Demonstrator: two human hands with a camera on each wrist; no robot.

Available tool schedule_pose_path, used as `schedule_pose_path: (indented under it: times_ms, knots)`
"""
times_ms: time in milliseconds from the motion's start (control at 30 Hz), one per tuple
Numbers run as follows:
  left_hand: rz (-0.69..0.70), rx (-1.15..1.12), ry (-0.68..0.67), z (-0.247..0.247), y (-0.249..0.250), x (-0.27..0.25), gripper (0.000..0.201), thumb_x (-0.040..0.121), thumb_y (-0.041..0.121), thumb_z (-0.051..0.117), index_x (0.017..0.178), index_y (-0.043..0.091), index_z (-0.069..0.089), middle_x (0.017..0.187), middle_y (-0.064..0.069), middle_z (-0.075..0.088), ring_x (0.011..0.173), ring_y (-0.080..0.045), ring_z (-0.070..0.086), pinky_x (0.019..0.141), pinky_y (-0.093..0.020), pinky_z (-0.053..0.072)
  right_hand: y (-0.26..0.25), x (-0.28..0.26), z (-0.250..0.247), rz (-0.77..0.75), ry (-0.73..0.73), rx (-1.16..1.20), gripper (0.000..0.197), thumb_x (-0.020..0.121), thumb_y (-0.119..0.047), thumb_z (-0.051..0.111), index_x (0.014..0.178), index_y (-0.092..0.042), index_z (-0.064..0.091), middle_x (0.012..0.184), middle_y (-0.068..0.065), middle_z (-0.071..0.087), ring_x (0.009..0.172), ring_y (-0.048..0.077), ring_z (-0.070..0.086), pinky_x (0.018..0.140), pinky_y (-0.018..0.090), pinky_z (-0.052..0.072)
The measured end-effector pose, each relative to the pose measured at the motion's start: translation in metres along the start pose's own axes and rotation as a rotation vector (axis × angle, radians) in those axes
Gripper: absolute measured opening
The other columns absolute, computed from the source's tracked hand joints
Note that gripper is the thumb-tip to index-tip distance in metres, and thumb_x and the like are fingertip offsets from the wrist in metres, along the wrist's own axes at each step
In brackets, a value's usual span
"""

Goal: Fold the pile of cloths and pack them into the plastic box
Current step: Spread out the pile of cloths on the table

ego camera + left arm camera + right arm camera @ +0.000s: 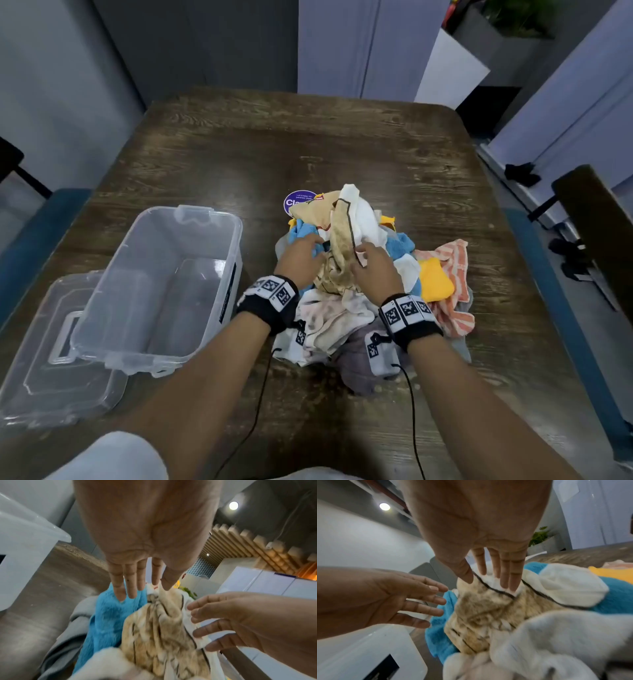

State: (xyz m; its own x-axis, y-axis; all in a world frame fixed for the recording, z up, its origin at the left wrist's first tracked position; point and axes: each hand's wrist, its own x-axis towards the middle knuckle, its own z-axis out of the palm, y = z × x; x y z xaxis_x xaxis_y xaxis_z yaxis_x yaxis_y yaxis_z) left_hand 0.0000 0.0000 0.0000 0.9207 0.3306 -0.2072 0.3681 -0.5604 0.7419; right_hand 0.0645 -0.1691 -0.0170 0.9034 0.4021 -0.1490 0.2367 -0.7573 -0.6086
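A pile of cloths (370, 274) lies right of the table's middle. On top sits a beige cloth (337, 263) with a dark trim line, also seen as the beige cloth (154, 635) (479, 612). My left hand (317, 245) (142, 588) reaches over it with straight fingers, the tips touching a blue fluffy cloth (106, 622) and the beige fold. My right hand (368, 255) (488, 580) rests straight fingers on the beige cloth's white trimmed edge, with the thumb beside it. The clear plastic box (205, 214) stands open at the left with nothing in it.
The box's clear lid (44, 377) lies under its near-left corner. A yellow cloth (435, 279), an orange striped cloth (455, 270) and a grey cloth (356, 363) spread around the pile. A purple sticker (298, 200) lies behind the pile. A dark chair (596, 219) stands at the table's right.
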Motion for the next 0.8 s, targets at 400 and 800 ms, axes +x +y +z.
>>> schedule_pose_path:
  times_ms: [400,800]
  knots:
    - [-0.04,0.136,-0.211,0.056,-0.035,0.004,0.043,0.099,0.028,0.049,0.141,0.019,0.045,0.139,-0.011,0.048,0.123,-0.033,0.054,0.099,-0.046,0.047,0.042,0.013,0.051,0.132,-0.071,-0.032,0.038,0.094,-0.015,0.06,0.124,0.004,0.046,0.124,0.027,0.052,0.113,0.042,0.052,0.093,0.043,0.041]
    - [-0.039,0.059,-0.127,0.054,-0.047,0.013,0.029,0.098,0.023,0.047,0.124,0.012,0.05,0.129,-0.017,0.049,0.117,-0.04,0.053,0.098,-0.052,0.046,0.013,-0.022,0.056,0.053,0.117,-0.236,0.046,0.079,-0.042,0.046,0.088,-0.003,0.069,0.1,0.014,0.058,0.105,0.035,0.048,0.101,0.046,0.036]
